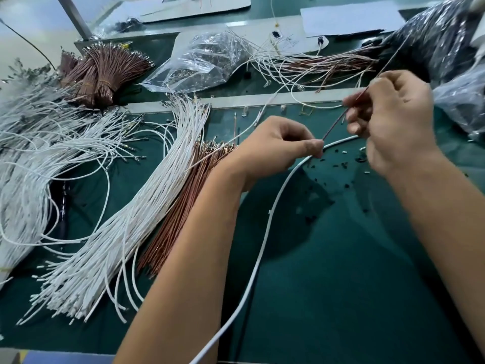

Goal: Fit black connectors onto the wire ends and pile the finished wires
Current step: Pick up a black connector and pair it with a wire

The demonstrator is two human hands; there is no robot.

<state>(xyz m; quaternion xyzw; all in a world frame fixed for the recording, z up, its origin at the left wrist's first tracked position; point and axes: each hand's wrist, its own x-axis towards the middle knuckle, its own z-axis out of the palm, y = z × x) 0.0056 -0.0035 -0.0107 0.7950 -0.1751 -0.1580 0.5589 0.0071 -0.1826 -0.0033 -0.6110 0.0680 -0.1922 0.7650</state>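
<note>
Fitting step in hand: left hand point(275, 148) pinches lower end of a brown wire point(334, 126), right hand point(391, 119) pinches it higher up. Connector at the tip too small to tell. Next, I judge: seat it, w/ spare black connectors point(341, 164) loose mid-tabletop.

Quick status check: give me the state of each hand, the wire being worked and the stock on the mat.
left hand: pinches brown wire's lower end
right hand: grips same wire higher up
brown wire: taut between both hands
black connectors: scattered loose
white wires: piled, fanned out
plastic bag: lying open
</note>
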